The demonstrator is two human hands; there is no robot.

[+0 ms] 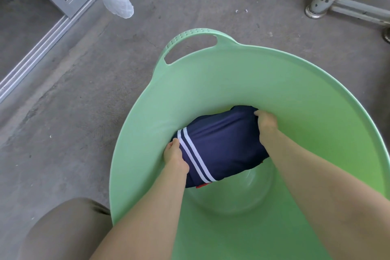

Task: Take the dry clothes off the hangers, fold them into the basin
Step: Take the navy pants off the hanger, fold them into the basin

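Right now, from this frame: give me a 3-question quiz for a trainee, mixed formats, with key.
1. The left hand and the right hand both grip the folded navy garment. Which one is at its white-striped end? A) left B) right C) neither
2. How many handles of the green basin show in the view?
3. True or false: the garment lies on the floor beside the basin.

Key: 1 A. 2 One, at the far rim. 3 False, it is held inside the basin.
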